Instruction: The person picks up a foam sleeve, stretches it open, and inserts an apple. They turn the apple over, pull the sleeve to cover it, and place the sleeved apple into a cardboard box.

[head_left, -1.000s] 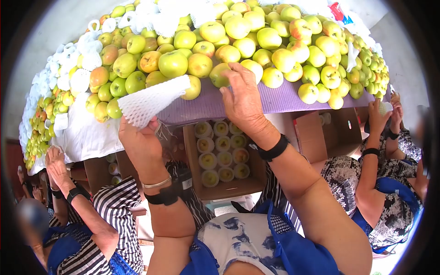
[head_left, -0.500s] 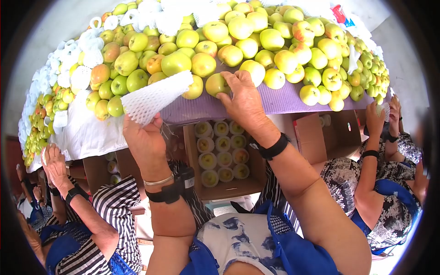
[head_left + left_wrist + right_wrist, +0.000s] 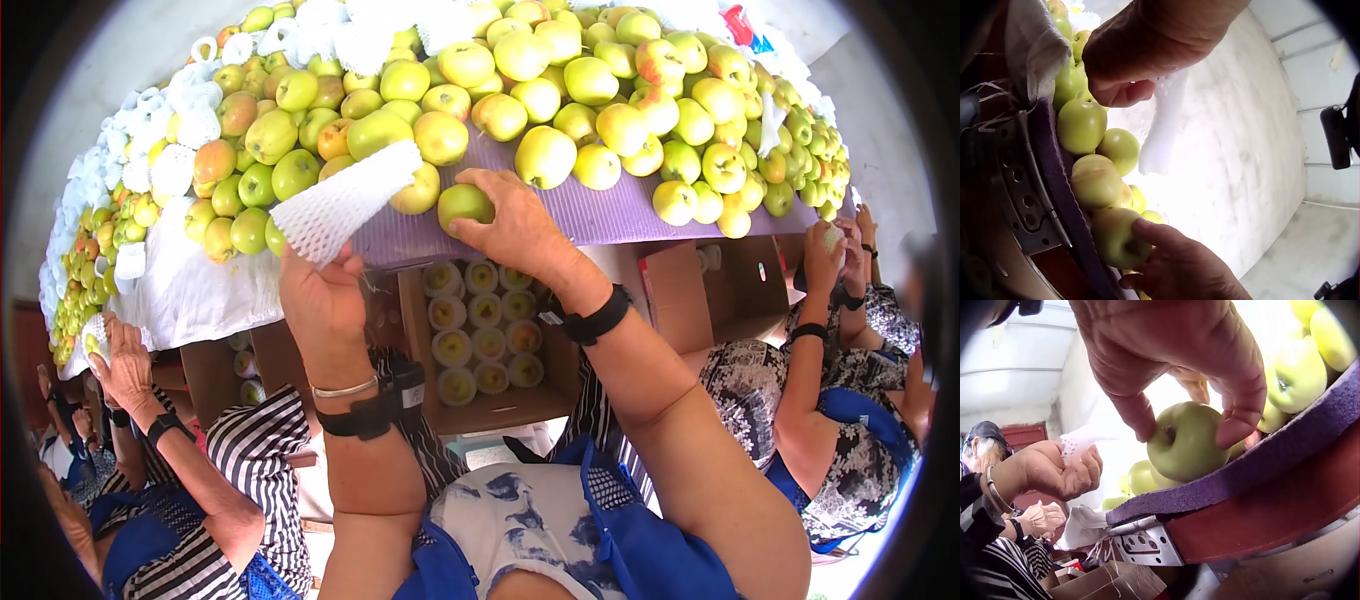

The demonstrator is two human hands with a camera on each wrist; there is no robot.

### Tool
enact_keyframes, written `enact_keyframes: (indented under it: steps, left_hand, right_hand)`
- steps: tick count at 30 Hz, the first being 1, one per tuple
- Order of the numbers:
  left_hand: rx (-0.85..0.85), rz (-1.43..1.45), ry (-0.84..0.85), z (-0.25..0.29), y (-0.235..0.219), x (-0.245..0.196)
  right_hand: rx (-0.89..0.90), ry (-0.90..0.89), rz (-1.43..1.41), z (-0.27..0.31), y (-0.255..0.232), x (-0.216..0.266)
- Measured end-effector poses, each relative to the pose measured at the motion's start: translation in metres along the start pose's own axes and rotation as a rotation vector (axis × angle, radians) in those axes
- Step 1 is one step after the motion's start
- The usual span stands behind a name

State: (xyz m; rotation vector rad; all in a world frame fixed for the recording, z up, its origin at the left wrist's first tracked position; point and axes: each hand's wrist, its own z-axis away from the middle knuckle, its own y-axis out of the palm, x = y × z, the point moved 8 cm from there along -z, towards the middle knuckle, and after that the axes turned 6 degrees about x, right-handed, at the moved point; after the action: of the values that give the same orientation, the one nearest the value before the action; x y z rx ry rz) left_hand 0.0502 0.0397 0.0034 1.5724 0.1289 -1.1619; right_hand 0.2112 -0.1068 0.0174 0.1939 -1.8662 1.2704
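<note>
A green apple [image 3: 465, 206] sits at the front edge of the purple-covered table, and my right hand [image 3: 520, 228] grips it between thumb and fingers. In the right wrist view the same apple [image 3: 1186, 441] shows its stem hollow facing the camera. My left hand [image 3: 325, 305] pinches the narrow end of a white foam net sleeve [image 3: 345, 205], whose wide end points up and right toward the apples. In the left wrist view the foam net [image 3: 1165, 125] hangs out beyond the curled left fingers. A yellow-green apple [image 3: 415, 190] lies between the net and the gripped apple.
A large heap of apples [image 3: 590, 80] covers the table behind the hands. More foam nets [image 3: 190, 95] are piled at the left. Below the table edge stands a cardboard box [image 3: 550, 400] with rows of netted apples. Other people work on both sides, one with a striped garment [image 3: 260, 450].
My right hand has drawn the green apple out of the front row, toward me and slightly left. The left hand with the foam net has shifted slightly right.
</note>
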Motion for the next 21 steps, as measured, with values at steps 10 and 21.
enact_keyframes:
  steps: [10, 21]
  left_hand:
    - [0.037, -0.098, 0.222, 0.006, 0.005, -0.023]
    - [-0.172, -0.293, 0.447, 0.02, 0.016, -0.034]
  right_hand:
    - [0.135, 0.235, -0.846, 0.001, -0.003, -0.008]
    - [0.317, 0.169, -1.394, -0.002, 0.0, 0.019]
